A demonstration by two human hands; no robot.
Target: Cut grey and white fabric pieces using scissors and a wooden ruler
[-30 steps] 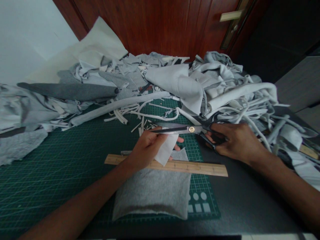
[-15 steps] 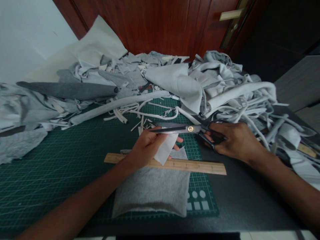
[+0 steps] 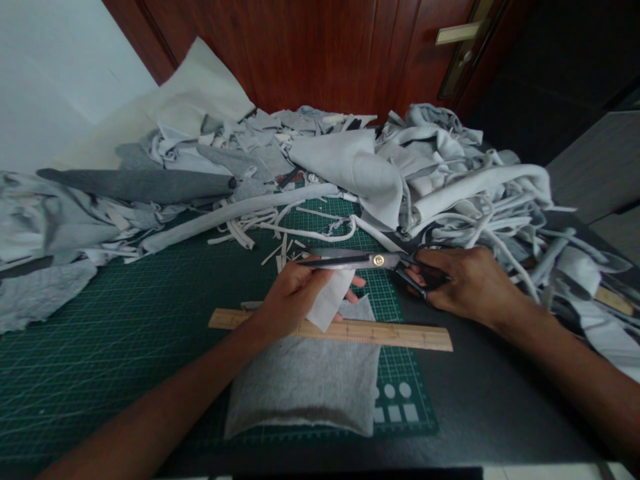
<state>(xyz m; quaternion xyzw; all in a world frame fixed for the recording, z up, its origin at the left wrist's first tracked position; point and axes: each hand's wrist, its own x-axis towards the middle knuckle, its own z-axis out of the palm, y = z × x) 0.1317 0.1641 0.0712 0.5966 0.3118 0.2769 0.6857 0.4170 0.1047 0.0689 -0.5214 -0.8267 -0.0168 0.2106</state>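
Note:
My right hand (image 3: 457, 283) is closed round the dark handles of a pair of scissors (image 3: 345, 261), whose blades point left. Those blades lie across the upper edge of a small white piece of fabric (image 3: 327, 303). Thumb and fingers of my left hand (image 3: 293, 293) pinch this piece near the blade tips, with other fingertips showing behind it. Below, a wooden ruler (image 3: 395, 335) rests across a grey piece of fabric (image 3: 310, 387). Part of the ruler is hidden by my left hand and forearm.
A green cutting mat (image 3: 150, 307) covers much of the dark table (image 3: 470, 400). Thin fabric strips (image 3: 245, 227) lie beyond my hands. Heaped grey and white scraps (image 3: 435, 147) line the back and right, with a dark grey fabric roll (image 3: 140, 185) at left. A wooden door (image 3: 300, 53) stands behind.
The scissor blades look slightly closer together over the white fabric. Both hands keep nearly the same place; the whole view has shifted very little.

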